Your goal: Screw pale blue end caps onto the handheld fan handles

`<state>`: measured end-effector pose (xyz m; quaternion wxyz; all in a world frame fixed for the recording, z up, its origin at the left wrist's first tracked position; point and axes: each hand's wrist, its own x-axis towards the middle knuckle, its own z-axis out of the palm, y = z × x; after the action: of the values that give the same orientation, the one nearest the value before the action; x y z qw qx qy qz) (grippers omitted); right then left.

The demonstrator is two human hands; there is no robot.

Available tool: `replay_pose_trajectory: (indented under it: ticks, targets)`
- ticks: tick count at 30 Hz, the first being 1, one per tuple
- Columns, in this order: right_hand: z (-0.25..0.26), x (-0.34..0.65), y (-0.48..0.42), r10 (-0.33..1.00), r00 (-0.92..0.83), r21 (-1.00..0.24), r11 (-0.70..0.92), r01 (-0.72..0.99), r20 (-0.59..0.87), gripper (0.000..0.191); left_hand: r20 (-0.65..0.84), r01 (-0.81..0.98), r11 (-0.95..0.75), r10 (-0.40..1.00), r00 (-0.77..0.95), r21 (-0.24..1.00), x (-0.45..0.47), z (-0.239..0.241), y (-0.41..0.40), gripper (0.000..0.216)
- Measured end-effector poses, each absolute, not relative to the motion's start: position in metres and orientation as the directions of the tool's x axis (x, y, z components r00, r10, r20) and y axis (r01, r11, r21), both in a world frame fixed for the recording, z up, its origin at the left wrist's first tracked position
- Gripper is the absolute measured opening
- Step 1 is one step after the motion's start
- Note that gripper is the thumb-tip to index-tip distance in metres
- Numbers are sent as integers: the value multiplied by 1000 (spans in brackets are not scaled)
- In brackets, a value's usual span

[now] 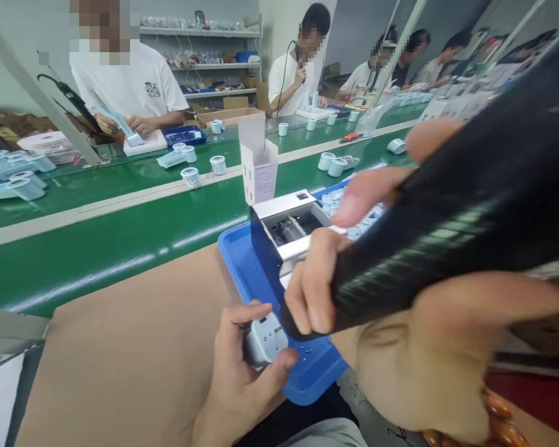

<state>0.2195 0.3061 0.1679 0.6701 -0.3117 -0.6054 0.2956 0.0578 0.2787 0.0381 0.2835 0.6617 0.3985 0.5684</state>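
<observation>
My left hand (pixel 240 372) grips a light blue plastic housing (pixel 271 338) between thumb and fingers, its face with small holes turned to the right. Wrapped round a thick black electric screwdriver (pixel 423 242) is my right hand (pixel 447 354), close to the camera and partly blurred. I cannot see the screwdriver's tip. Just beyond the right fingers stands a black and white screw dispenser box (pixel 282 205) with an open top. It rests in a blue tray (pixel 312 375), where small screws lie scattered beside the housing.
Brown cardboard (pixel 135 335) covers the near surface. Past it runs a green conveyor belt (pixel 121 230) with several light blue parts (pixel 190 177). An open white carton (pixel 259 164) stands behind the dispenser. Small light blue pieces (pixel 354 211) fill another tray. Co-workers (pixel 130 87) sit across the belt.
</observation>
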Motion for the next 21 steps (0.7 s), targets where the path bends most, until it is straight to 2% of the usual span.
replay_pose_trajectory:
  ticks: [2,4,7,10,12,14,18,19,21]
  targets:
    - [169,225,306,786,85,-743,609,-279,612,19,519,236,-511,854,30,827,55,37,280,38]
    - [167,237,306,812,137,-718,570,-399,568,25,492,223,-488,870,41,844,53,35,281,37]
    - [155,264,304,781,320,-721,621,-307,537,40,461,163,-467,884,75,869,53,35,282,35]
    - [128,297,300,655,489,-720,690,-74,577,42,445,117,-455,890,103,883,56,39,281,35]
    - [106,315,299,642,497,-729,684,-27,584,40,431,124,-442,896,106,889,59,43,280,38]
    - [86,331,297,688,457,-761,647,-35,564,41,417,134,-431,901,124,892,62,47,278,40]
    - [62,363,296,810,325,-863,503,40,488,64,414,149,-441,892,181,885,56,58,280,36]
    - [58,370,297,826,316,-882,463,90,466,60,427,190,-459,885,188,868,49,63,283,37]
    - [52,385,301,815,373,-896,388,216,443,35,452,354,-501,865,217,790,28,75,297,44]
